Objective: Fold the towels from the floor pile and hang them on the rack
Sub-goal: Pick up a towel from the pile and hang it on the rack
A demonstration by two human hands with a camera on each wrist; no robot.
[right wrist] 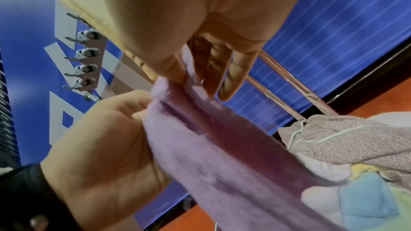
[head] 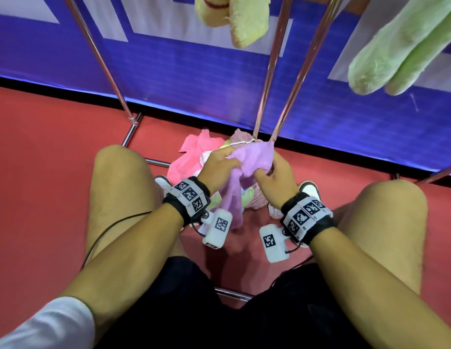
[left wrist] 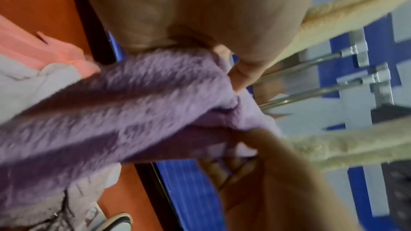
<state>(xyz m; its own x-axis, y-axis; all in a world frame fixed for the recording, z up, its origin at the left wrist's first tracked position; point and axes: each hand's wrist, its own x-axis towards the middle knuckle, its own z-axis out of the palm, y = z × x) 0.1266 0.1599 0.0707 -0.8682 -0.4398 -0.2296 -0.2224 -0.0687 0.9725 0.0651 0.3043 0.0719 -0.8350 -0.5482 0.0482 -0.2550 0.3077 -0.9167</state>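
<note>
Towels hung at the frame's top: two, yellow [head: 234, 18] and green [head: 405, 46]. Your left hand [head: 216, 165] and right hand [head: 277, 177] both pinch one purple towel [head: 247, 167] above the pile [head: 194, 157].

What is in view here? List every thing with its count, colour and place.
purple towel: one, lilac, held up over the pile by both hands
floor pile: several towels, pink, speckled mauve, pale green and others, on the floor between the feet
hung towels: two, yellow at top centre and green at top right
rack: one, metal poles, ahead
floor: red
wall panel: blue and white, behind the rack
shoes: two, white, beside the pile
left hand: grips the towel's left part
right hand: pinches its right part
</note>
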